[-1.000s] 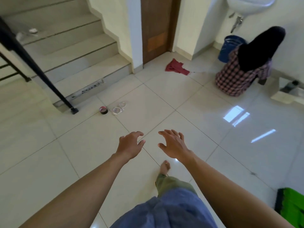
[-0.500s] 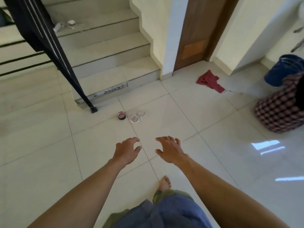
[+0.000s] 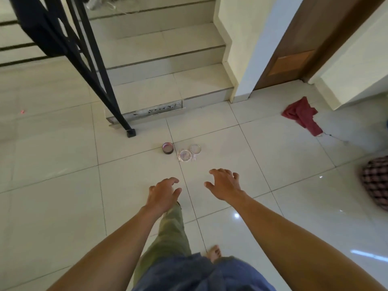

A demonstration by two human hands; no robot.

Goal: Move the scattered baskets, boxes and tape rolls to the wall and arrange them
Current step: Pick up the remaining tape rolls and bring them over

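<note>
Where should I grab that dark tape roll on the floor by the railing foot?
Across its outer wall, from straight above. The dark tape roll lies flat with its hole facing up, so thumb and fingers can straddle it. The clear tape rolls sit close on its right; its left looks free.

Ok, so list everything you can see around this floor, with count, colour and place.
dark tape roll: one, dark with a pinkish top, on the floor near the railing's foot
clear tape rolls: two, transparent, close together just right of the dark roll
red cloth: one, red, crumpled on the floor before the door
railing: one, black, left of the stairs
stairs: one flight, cream, straight ahead
door: one, brown, upper right
checked fabric: one, pink and black, cut off at the right edge
left hand: one, empty, short of the rolls
right hand: one, empty, fingers spread
bare foot: one, on the floor below
</note>
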